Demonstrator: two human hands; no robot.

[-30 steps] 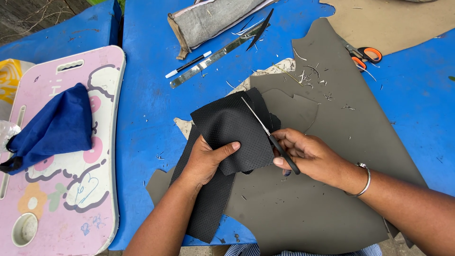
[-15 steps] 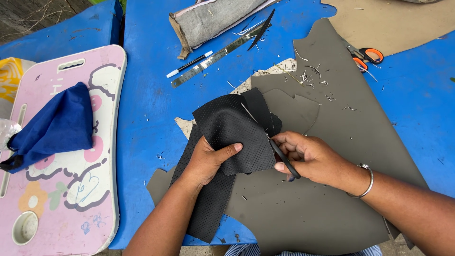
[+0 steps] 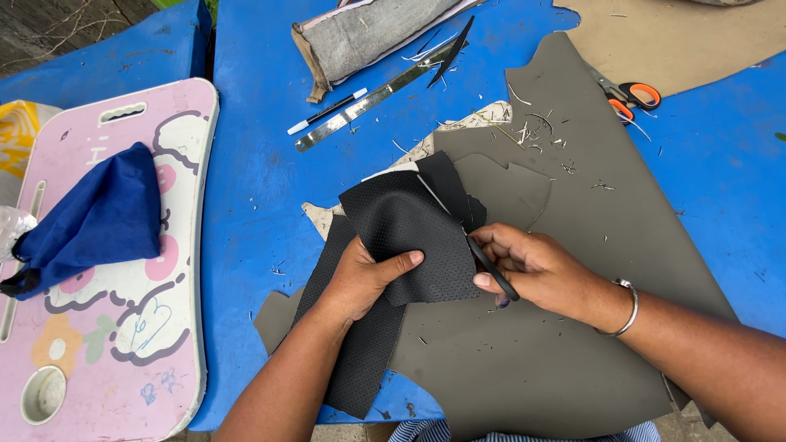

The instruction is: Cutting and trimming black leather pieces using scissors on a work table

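A bright blue tabletop (image 3: 254, 188) in even daylight; beyond its far-left corner lies grey weathered ground (image 3: 49, 29) strewn with dry twigs.

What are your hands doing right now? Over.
Left hand pinching black dotted fabric. Right hand gripping scissors, blades in the fabric. Grey sheet underneath, ruler and pen off to the side, nothing blocking.

Bright, even daylight; soft faint shadows; sharp focus throughout; slight wide-angle stretch at edges.
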